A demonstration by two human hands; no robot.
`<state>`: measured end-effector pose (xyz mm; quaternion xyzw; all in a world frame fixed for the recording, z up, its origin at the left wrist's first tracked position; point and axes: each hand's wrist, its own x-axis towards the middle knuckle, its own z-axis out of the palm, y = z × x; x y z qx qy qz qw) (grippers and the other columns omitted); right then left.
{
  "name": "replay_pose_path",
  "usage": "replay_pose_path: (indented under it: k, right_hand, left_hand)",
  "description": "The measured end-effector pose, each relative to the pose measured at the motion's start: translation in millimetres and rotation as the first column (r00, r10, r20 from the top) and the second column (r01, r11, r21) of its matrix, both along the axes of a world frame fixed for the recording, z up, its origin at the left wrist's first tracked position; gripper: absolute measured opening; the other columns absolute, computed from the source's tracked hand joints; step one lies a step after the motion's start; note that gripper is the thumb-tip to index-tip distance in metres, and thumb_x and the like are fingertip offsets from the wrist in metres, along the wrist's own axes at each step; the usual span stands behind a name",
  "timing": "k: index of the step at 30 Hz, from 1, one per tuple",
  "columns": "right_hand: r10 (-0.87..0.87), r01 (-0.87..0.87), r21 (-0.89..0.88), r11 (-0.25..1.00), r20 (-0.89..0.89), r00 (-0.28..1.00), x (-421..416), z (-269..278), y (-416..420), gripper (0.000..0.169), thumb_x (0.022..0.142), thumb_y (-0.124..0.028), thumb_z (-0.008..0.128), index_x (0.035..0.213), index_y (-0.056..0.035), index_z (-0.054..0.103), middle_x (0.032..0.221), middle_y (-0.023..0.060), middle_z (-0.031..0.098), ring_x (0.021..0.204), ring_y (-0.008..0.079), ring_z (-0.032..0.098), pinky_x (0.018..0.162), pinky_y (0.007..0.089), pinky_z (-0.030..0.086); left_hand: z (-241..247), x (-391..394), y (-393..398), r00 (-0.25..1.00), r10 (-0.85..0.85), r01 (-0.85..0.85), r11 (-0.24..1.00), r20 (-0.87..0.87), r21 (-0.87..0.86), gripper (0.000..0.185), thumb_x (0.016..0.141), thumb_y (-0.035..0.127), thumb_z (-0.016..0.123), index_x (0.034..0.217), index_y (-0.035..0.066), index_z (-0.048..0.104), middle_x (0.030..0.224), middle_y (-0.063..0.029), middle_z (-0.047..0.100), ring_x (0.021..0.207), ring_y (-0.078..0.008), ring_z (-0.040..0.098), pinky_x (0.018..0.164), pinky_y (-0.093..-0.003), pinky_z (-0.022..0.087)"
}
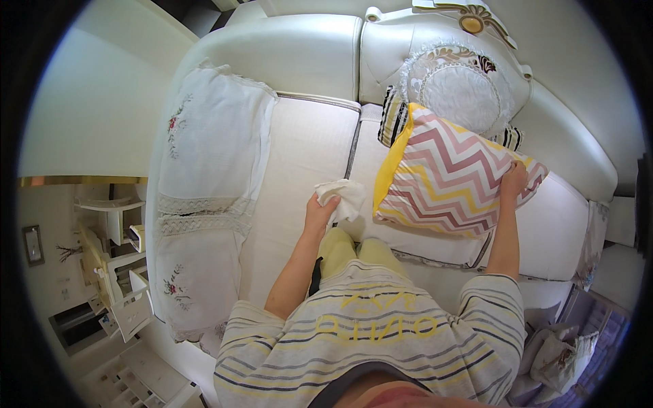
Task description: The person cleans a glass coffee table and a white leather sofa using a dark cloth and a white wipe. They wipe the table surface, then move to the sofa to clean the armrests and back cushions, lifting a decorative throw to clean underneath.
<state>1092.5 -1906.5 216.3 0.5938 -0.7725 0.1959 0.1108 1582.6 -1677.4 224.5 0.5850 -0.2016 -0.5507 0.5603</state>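
My left hand (pixel 322 208) grips a crumpled white cloth (pixel 349 198), held over the front of the sofa seat with the thumb on top. To the right, my right hand (pixel 514 178) grasps the right side of a chevron-patterned cushion (pixel 444 178) in pink, white and yellow with a yellow edge. That cushion lies tilted on the seat (pixel 428 242). Behind it a round fringed cushion (pixel 461 94) leans on the backrest. A striped black and cream cushion (pixel 393 116) shows partly at its left; the rest is hidden.
The white sofa's backrest (pixel 285 51) curves along the far side. White embroidered covers (pixel 214 132) with lace edges drape over the left armrest. A carved ornament (pixel 472 23) tops the backrest. More cushions (pixel 558 357) lie at the lower right, and white furniture (pixel 127 301) stands at the left.
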Motion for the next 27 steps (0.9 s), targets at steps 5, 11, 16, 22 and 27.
replay_pose_path:
  k: [5,11,16,22,27]
  right_hand:
    - [0.197,-0.182,-0.262,0.948,0.032,0.98,51,16,5,0.021,0.088,-0.016,0.052,0.104,-0.0063,0.061,0.107,0.011,0.06,0.104,0.0309,0.053,0.091,0.0445,0.039]
    - [0.517,-0.439,-0.433,0.787,0.076,0.852,139,49,11,0.022,0.08,-0.004,0.056,0.102,-0.0034,0.06,0.108,0.0146,0.056,0.106,0.0337,0.051,0.097,0.0444,0.037]
    - [0.66,-0.547,-0.393,0.739,0.261,0.705,218,79,11,0.022,0.077,0.001,0.057,0.099,-0.002,0.058,0.105,0.0159,0.055,0.103,0.0336,0.052,0.091,0.0419,0.041]
    - [0.711,-0.641,-0.309,0.702,0.343,0.614,319,66,-24,0.021,0.077,-0.002,0.06,0.098,-0.0019,0.058,0.106,0.0154,0.054,0.103,0.0339,0.052,0.089,0.0406,0.043]
    - [0.677,-0.667,-0.158,0.728,0.323,0.662,391,52,-113,0.028,0.08,-0.007,0.063,0.107,-0.0047,0.058,0.115,0.0148,0.053,0.111,0.033,0.051,0.092,0.0406,0.043]
  left_hand:
    - [4,5,-19,0.998,0.062,-0.062,0.998,-0.018,-0.009,0.035,0.084,0.005,0.067,0.116,0.0,0.057,0.109,-0.0079,0.063,0.099,-0.0164,0.06,0.087,-0.0301,0.048]
    - [9,44,-65,0.991,0.133,-0.133,0.99,-0.006,-0.049,0.038,0.083,0.004,0.068,0.118,-0.001,0.056,0.11,-0.0089,0.063,0.099,-0.0184,0.061,0.087,-0.0311,0.049]
    - [-1,120,-128,0.991,0.131,-0.132,0.99,-0.023,-0.042,0.042,0.08,0.006,0.071,0.118,-0.002,0.056,0.109,-0.0084,0.063,0.096,-0.0194,0.062,0.084,-0.0318,0.05]
    - [35,208,-263,0.901,0.172,-0.084,0.97,0.399,-0.228,0.037,0.079,0.009,0.07,0.112,0.0,0.057,0.107,-0.009,0.063,0.092,-0.0165,0.06,0.078,-0.0295,0.048]
    - [38,270,-405,0.539,0.437,-0.01,0.858,0.72,-0.514,0.035,0.079,0.003,0.065,0.111,-0.003,0.055,0.105,-0.0126,0.062,0.096,-0.0203,0.058,0.084,-0.0311,0.045]
